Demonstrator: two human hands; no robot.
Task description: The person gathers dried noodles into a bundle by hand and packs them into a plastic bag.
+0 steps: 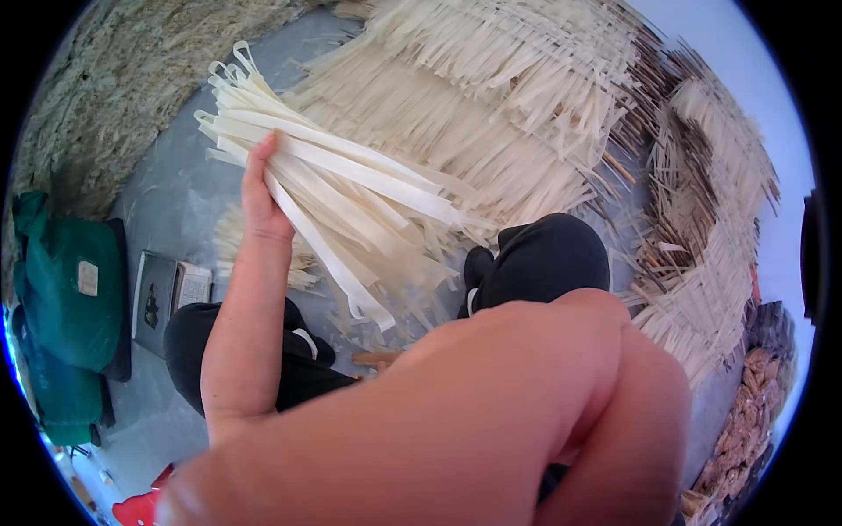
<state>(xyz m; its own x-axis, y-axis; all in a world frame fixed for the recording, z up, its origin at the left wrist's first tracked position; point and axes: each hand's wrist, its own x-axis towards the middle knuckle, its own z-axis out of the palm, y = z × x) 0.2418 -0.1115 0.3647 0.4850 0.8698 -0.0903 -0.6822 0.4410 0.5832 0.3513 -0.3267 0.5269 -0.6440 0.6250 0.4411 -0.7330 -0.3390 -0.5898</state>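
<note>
A fanned bundle of long, flat, cream-coloured strips (351, 180) lies slantwise at the upper middle, some with looped ends at its upper left. My left hand (265, 193) is closed round the bundle near those looped ends, thumb on top. The loose ends of the strips spread to the lower right. My right arm crosses the foreground, bent at the elbow, its forearm reaching to the lower left. The right hand itself cannot be seen.
Large layered piles of pale strips (465, 114) and darker sticks (693, 184) cover the floor behind and to the right. A green bag (74, 289) and a grey box (156, 298) are at the left. Something red (136, 508) shows at the bottom left. My knees are bent on both sides.
</note>
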